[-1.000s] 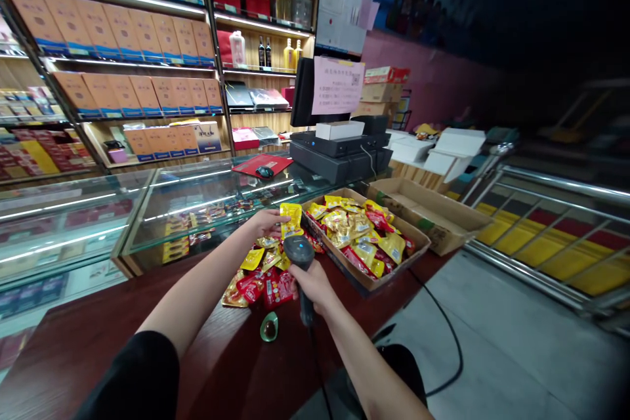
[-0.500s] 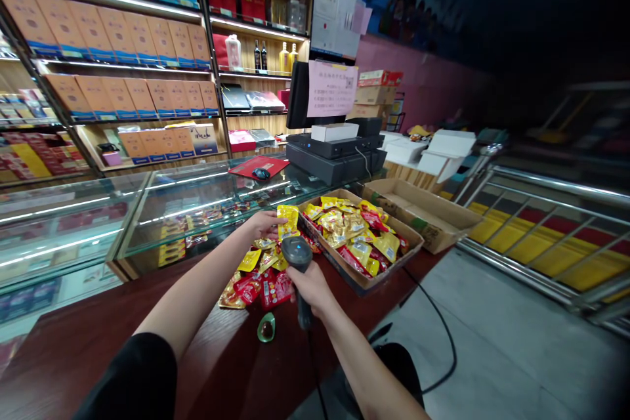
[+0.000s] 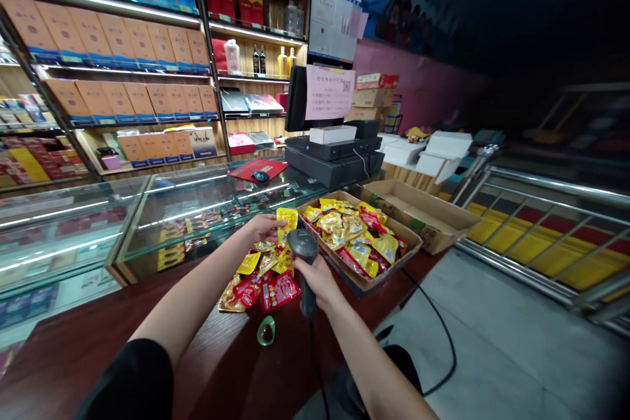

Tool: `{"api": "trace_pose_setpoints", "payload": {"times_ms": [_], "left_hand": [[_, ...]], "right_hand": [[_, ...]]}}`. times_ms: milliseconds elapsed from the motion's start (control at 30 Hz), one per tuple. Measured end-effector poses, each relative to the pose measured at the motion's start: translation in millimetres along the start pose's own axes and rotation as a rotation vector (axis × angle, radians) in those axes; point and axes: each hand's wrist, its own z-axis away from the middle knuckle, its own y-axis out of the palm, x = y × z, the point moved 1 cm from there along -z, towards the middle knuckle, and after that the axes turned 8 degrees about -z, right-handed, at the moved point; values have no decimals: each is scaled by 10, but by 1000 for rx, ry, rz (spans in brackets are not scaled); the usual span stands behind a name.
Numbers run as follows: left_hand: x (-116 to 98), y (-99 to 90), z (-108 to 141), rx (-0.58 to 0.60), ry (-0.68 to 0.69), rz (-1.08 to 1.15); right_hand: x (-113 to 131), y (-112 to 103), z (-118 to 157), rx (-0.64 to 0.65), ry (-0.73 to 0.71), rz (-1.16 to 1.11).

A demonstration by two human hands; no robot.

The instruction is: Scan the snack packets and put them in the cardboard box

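I had left hand (image 3: 260,228) pinching yellow packet (image 3: 287,224) upright over counter (image 3: 231,367); right hand (image 3: 319,280) clamped on scanner (image 3: 302,244). Tray (image 3: 388,270) already heaped with packets (image 3: 347,236); loose pile (image 3: 258,289) still lay beside it on counter.

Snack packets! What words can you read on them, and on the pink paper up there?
None can be read: the print on the yellow packet by the left hand, the packets in the cardboard tray, the barcode scanner in the right hand and the pink paper sign is too small or blurred.
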Motion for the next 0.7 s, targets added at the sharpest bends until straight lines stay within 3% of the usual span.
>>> {"api": "trace_pose_setpoints", "payload": {"times_ms": [67, 200, 300, 467, 567, 700], "left_hand": [[-19, 41, 27, 15, -8, 25], [-131, 186, 15, 17, 16, 76], [-315, 365, -89, 0, 40, 104], [-818, 810, -387, 78, 81, 146], [-1093, 1118, -609, 129, 89, 157], [-1213, 1426, -895, 53, 74, 38]], "right_hand": [[125, -61, -152, -64, -22, -63], [403, -225, -550, -71, 181, -151], [629, -426, -847, -73, 238, -203], [1029, -896, -1246, -98, 294, -203], [1242, -1205, -1414, -145, 243, -231], [1367, -1527, -1508, -184, 200, -268]]}}
